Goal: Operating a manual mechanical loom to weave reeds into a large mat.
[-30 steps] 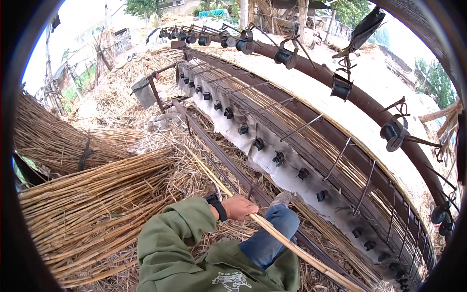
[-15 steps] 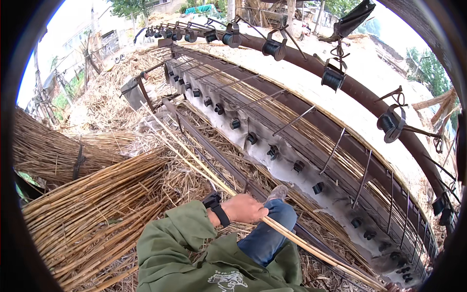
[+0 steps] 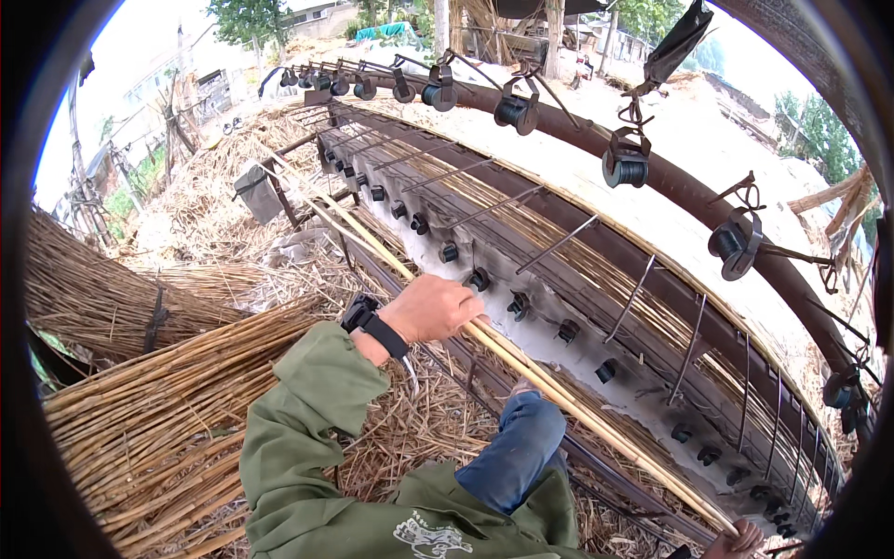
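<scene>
A few long pale reed stalks (image 3: 568, 396) run slantwise in front of me from upper left to lower right. My left hand (image 3: 433, 307) is closed around them near their middle, knuckles up, with a black band on its wrist. At the lower right edge my right hand (image 3: 736, 540), partly cut off, is closed on the stalks' other end. Beyond the stalks stands a long metal weaving frame (image 3: 596, 247). Its lower side carries a row of dark wire spools (image 3: 519, 305) along a pale sheet, and reeds lie within it.
Above the frame, a curved brown pipe (image 3: 684, 186) holds hanging wire spools (image 3: 626, 168). Thin metal rods (image 3: 559, 244) stick out from the frame. A large reed pile (image 3: 177, 410) lies at left, with a tied bundle (image 3: 102, 289) behind it. Loose straw (image 3: 391, 438) covers the ground.
My left hand has lifted the stalks and carried them forward and slightly left, nearer the frame. My right hand has come further into view at the lower right.
</scene>
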A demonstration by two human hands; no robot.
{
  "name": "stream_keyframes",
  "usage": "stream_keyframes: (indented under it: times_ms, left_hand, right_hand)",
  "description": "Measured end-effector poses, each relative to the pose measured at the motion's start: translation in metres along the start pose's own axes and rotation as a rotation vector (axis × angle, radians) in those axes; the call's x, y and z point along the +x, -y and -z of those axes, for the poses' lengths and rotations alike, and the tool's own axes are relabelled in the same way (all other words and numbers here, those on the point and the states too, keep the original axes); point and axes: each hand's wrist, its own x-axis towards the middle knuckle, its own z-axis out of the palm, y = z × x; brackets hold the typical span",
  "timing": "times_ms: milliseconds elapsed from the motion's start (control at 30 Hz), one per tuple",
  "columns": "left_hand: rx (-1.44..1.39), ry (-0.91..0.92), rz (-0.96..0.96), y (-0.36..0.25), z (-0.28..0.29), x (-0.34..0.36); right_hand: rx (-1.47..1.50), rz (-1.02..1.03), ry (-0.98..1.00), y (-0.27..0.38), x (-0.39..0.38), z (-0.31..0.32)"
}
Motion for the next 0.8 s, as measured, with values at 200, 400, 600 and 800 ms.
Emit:
stream_keyframes:
  times_ms: [200,400,600,800]
  left_hand:
    - [0.123,-0.131,0.051,0.041,-0.024,0.055]
    - [-0.057,-0.196,0.013,-0.026,-0.073,0.061]
    - [-0.131,-0.287,-0.223,-0.047,-0.071,0.067]
    - [-0.128,-0.238,-0.279,-0.069,-0.067,0.076]
  right_hand:
    - [-0.104,-0.156,-0.007,-0.151,-0.001,-0.101]
    - [-0.083,-0.290,-0.220,-0.233,0.005,-0.164]
    - [-0.163,-0.293,-0.229,-0.217,0.001,-0.158]
    - [-0.193,-0.233,-0.474,-0.142,0.000,-0.123]
